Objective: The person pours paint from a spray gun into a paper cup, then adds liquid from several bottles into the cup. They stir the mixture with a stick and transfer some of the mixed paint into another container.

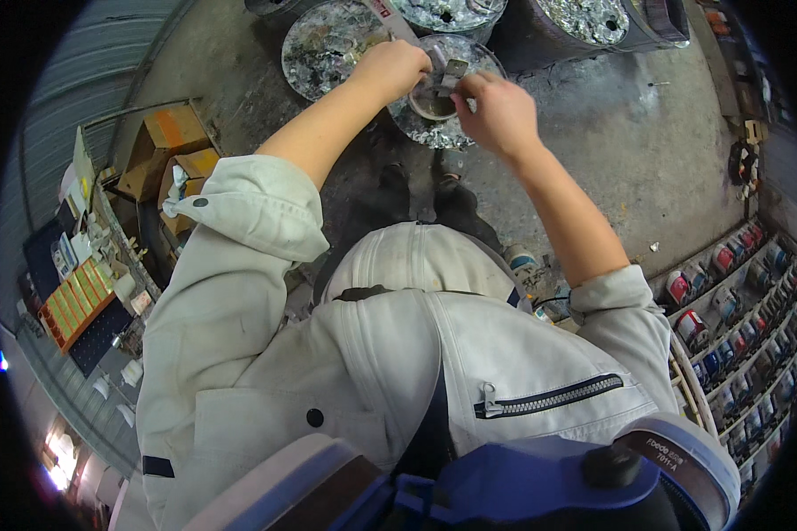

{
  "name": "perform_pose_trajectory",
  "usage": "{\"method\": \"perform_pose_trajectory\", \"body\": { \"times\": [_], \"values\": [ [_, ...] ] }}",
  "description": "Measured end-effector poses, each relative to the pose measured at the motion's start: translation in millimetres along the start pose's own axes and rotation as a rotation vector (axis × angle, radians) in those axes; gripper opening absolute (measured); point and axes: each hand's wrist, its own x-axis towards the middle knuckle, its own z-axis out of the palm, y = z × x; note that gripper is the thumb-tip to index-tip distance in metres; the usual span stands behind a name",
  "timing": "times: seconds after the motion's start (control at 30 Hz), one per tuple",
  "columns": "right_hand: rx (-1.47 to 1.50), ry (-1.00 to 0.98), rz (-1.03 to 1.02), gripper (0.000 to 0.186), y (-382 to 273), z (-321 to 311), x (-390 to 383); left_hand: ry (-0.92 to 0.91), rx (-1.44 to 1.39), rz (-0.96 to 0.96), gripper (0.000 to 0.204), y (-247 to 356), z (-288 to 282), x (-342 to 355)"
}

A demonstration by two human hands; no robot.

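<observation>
My left hand (pixel 397 71), closed in a fist, is over the near foil-covered drum (pixel 443 137). A long pale strip with a red mark (pixel 388 19) runs upward beside its knuckles; what the fingers hold is mostly hidden. My right hand (pixel 502 113) is curled, thumb and fingers pressed together, beside a round open cup (pixel 433 104) on the drum. Between the hands a small flat grey metal-looking piece (pixel 454 73) tilts above the cup. Whether the right fingers grip that piece or the cup's rim, I cannot tell.
More drums with stained, foil-like lids stand around: one at left (pixel 314 55), one at far right (pixel 584 16). Shelves of paint cans (pixel 726 305) line the right side. Cardboard boxes (pixel 175 133) and a cluttered bench are at left. A blue respirator (pixel 522 478) hangs at the lower edge.
</observation>
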Motion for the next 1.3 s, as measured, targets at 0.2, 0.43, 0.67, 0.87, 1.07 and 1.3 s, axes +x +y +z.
{"method": "perform_pose_trajectory", "body": {
  "times": [0.2,0.43,0.67,0.87,1.07,1.3],
  "values": [
    [0.009,0.019,0.064,0.012,-4.5,8.2,-4.0,-0.027,-0.004,-0.041,0.02,0.9,-0.9,3.2],
    [-0.019,0.001,0.074,0.012,5.2,17.9,-10.5,-0.006,-0.001,-0.004,0.02,3.6,-3.2,1.2],
    [-0.115,-0.083,0.053,0.012,0.7,16.9,-7.4,0.003,-0.024,0.005,0.019,6.6,-1.4,3.2],
    [-0.069,0.084,0.041,0.008,3.5,0.6,-7.3,-0.003,-0.017,-0.003,0.019,9.7,0.9,6.0],
    [-0.094,-0.045,0.096,0.009,2.6,3.6,-9.1,-0.036,0.016,0.007,0.019,9.2,-3.5,4.8],
    [-0.162,-0.061,0.045,0.01,13.7,-5.3,-8.6,-0.029,0.05,0.048,0.018,3.6,-4.9,3.4]
  ]
}}
